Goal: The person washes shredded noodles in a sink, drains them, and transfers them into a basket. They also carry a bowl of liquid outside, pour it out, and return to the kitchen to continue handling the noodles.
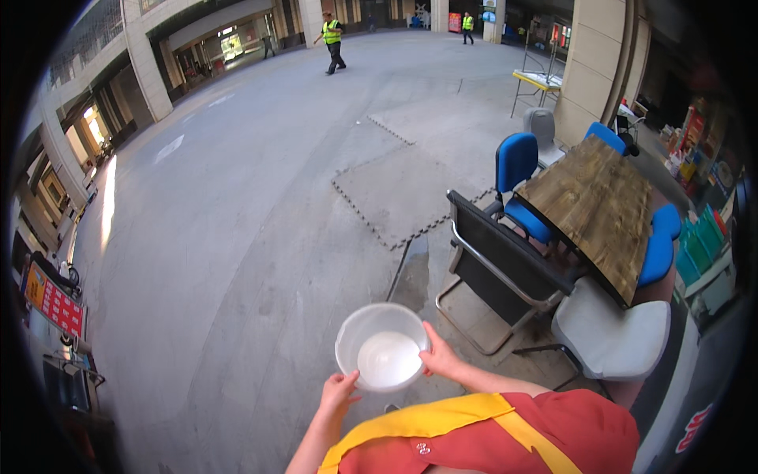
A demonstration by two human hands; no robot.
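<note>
A round, translucent plastic tub [382, 348] is held out in front of my body, over the grey floor. Inside it is something white at the bottom; whether that is liquid or another material I cannot tell. My left hand [339, 391] grips the near left rim, with the thumb on top. On the right side of the rim my right hand [438, 354] holds on, its fingers partly hidden behind the wall. Below the tub, a red garment with yellow straps [432, 415] covers my body.
To the right stand a black mesh chair [503, 260], a grey chair [613, 329], blue chairs [516, 163] and a wooden table [592, 207]. Two people in yellow vests [332, 32] are farther off. A red sign [56, 299] stands at the left.
</note>
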